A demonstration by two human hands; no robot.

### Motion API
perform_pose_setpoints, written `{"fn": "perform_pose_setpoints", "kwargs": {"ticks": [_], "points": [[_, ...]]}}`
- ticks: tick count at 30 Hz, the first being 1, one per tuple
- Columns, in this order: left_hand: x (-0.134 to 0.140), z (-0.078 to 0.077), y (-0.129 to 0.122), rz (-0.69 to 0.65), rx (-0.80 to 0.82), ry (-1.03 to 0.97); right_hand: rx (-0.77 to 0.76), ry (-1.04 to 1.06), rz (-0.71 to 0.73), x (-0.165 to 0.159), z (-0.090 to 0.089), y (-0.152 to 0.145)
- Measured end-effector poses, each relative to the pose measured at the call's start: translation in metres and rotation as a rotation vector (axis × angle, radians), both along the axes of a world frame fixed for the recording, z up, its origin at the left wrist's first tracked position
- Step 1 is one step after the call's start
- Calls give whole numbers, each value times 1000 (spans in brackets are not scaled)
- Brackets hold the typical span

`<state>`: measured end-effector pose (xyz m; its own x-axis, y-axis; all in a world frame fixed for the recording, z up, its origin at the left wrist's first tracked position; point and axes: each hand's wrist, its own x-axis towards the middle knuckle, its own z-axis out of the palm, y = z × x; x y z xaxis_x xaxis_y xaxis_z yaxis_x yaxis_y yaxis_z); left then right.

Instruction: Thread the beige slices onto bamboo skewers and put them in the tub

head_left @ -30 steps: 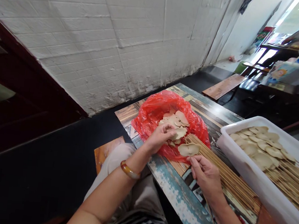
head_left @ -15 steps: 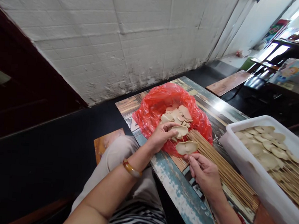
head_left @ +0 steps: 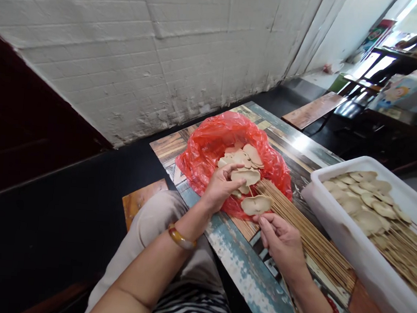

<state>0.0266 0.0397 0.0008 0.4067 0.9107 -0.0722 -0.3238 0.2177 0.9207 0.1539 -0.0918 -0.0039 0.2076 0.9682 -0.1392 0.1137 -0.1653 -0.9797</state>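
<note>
My left hand [head_left: 221, 187] has its thumb and fingers at the edge of a pale, flat, oval food slice [head_left: 247, 177] in front of a red plastic bag. A second pale slice [head_left: 256, 205] sits lower, threaded on a thin wooden skewer [head_left: 251, 191] whose upper part shows between the two slices. My right hand [head_left: 284, 242] is closed in a pinch just below that slice, on the skewer. More slices [head_left: 238, 156] lie loose in the red bag [head_left: 209, 142]. Beside my right hand a bundle of bare wooden skewers [head_left: 307, 233] lies on the table.
A white plastic tub [head_left: 352, 266] at the right holds skewered slices [head_left: 368, 202]. The worn, painted table [head_left: 242, 266] reaches over my knee. A wooden bench [head_left: 314, 111] stands beyond, near a white wall [head_left: 182, 42]. At the far right another person's arm [head_left: 412, 40] is partly visible.
The view has shifted slightly, so most things sit a little further left. The left-hand slice has turned slightly and its face shows more. Both hands keep their holds.
</note>
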Motion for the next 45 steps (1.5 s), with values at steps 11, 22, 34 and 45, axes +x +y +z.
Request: {"fn": "perform_pose_setpoints", "kwargs": {"ticks": [11, 22, 34, 45], "points": [[-3, -2, -1, 18, 27, -19, -43, -35, 13, 1, 2, -1], [-3, -1, -3, 54, 75, 33, -57, -39, 0, -1, 2, 0], [0, -2, -3, 41, 102, 63, -60, -59, -2, -1, 1, 1], [-2, -1, -3, -5, 63, 15, -42, -87, 2, -1, 4, 1]]}}
